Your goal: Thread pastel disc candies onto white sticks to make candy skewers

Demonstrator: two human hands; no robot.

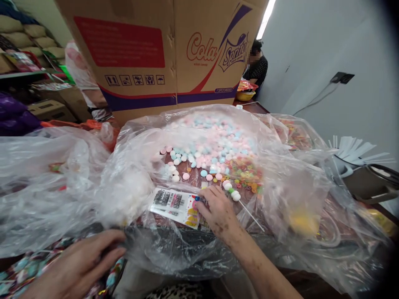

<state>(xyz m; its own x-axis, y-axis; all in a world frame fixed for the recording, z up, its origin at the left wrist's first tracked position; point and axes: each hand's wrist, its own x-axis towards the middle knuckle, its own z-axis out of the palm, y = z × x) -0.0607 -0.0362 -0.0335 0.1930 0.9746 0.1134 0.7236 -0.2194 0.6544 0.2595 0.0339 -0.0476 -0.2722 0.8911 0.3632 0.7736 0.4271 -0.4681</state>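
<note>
My right hand [216, 209] is at the edge of a small stack of clear printed plastic bags [171, 203], its thumb and fingers closed on the colourful end. Just beyond that hand lies a candy skewer [236, 195], a white stick carrying white and green sweets. Pastel pink, blue and white candies [215, 141] are heaped inside a large clear plastic sheet, with ring-shaped gummies [246, 172] beside them. At lower left my left hand [90, 257] hovers over wrapped candies [28, 270], thumb and fingers apart, with nothing visible in it.
A tall cardboard carton [134, 91] stands behind the candy heap. White sticks [352, 149] fan out of a grey holder [355, 178] at right. Loose clear plastic [56, 187] billows on the left. Another person [258, 68] bends near a yellow basin [245, 96] behind the carton.
</note>
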